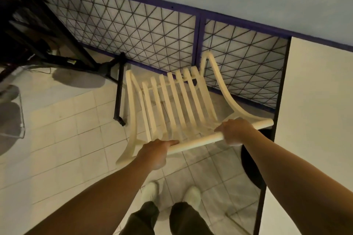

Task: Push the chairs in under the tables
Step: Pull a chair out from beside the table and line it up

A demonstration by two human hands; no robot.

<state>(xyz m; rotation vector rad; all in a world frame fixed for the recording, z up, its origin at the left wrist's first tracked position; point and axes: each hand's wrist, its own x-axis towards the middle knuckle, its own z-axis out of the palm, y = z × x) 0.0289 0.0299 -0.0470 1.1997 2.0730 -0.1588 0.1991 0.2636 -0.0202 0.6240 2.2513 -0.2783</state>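
Both hands, left hand [155,151] and right hand [234,129], have fingers curled around the top rail of the cream slatted chair [177,99]. Its legs are hidden, seemingly beneath the seat. The table [313,112] is cut off at right.

You face one cream slatted chair [177,105], seven slats in its back, with two hands on the top rail: your left hand [155,151] and right hand [236,131]. One white table [313,120] edges in at right. Two white shoes [150,190] show below. One black folded stand [119,89] leans near two mesh fence panels [133,30].
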